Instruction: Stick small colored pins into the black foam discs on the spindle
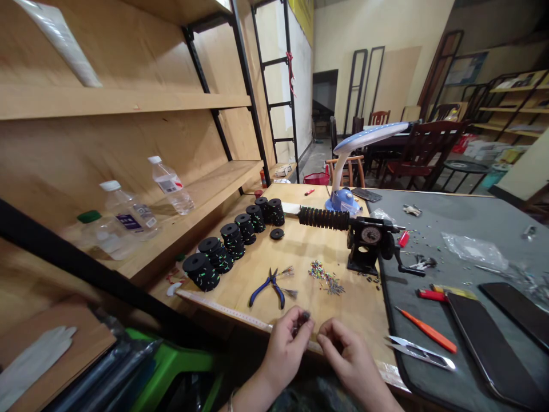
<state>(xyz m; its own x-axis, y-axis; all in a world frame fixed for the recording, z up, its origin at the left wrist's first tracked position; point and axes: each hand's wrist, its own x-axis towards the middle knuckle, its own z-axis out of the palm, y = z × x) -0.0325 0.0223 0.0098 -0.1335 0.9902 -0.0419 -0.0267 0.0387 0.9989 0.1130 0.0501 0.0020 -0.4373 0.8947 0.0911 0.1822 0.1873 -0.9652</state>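
My left hand point(289, 337) is closed in a pinch at the table's front edge, with a small dark piece point(306, 315) showing between thumb and forefinger. The piece is too small to name. Just beside it, my right hand point(343, 346) is also pinched; whatever its fingertips hold is hidden. Beyond my hands lie blue-handled pliers point(271, 288), partly open, and a scatter of coloured beads point(319, 270) with a heap of tiny metal pins point(335, 287). Thin wire bundles point(290, 293) rest by the pliers.
Black spools point(201, 272) line the table's left edge. A hand-cranked winder point(369, 243) carries a row of black discs point(323, 218). Behind it stands a blue lamp point(343, 200). On the grey mat to the right lie thread snips point(422, 353), an orange-handled tool point(429, 331) and phones point(493, 343).
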